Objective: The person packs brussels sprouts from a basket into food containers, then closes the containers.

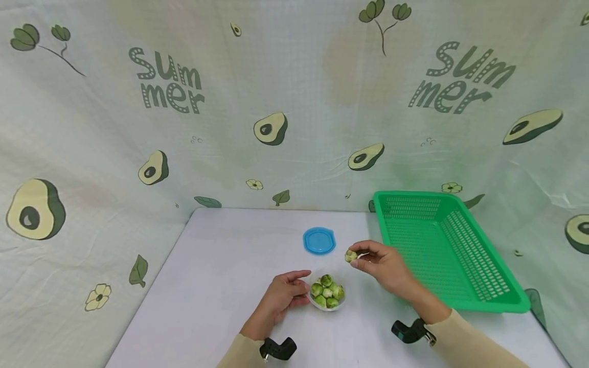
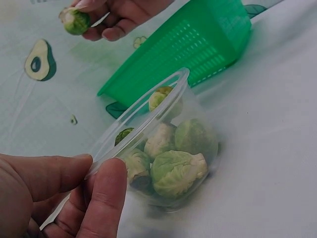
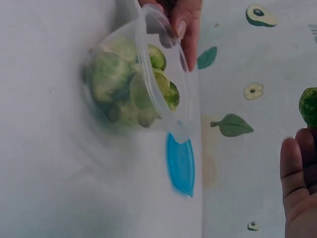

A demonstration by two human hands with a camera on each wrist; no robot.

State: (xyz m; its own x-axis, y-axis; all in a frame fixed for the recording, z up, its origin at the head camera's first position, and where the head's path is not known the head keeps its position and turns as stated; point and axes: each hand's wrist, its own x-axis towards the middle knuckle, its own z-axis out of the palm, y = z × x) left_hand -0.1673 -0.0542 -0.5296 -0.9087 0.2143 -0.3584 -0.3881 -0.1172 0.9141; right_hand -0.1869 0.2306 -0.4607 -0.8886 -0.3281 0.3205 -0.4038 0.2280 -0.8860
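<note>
Between the thumb and fingertips of my right hand (image 1: 385, 264) is a single Brussels sprout (image 1: 350, 256), held up beyond the tub and to its right. My left hand (image 1: 286, 295) pinches the near-left rim of a clear round plastic tub (image 2: 198, 108) standing on the table. Several more Brussels sprouts (image 1: 327, 292) fill the tub's lower part, seen through its wall in both wrist views. Part of the right hand lies outside the right wrist view, where the held sprout (image 3: 309, 106) shows at the edge.
A blue lid (image 1: 319, 240) lies flat on the white table (image 1: 221, 286) behind the tub. To the right stands a large green slotted basket (image 1: 478, 304), near the right forearm. An avocado-print cloth (image 1: 313, 92) hangs behind the table.
</note>
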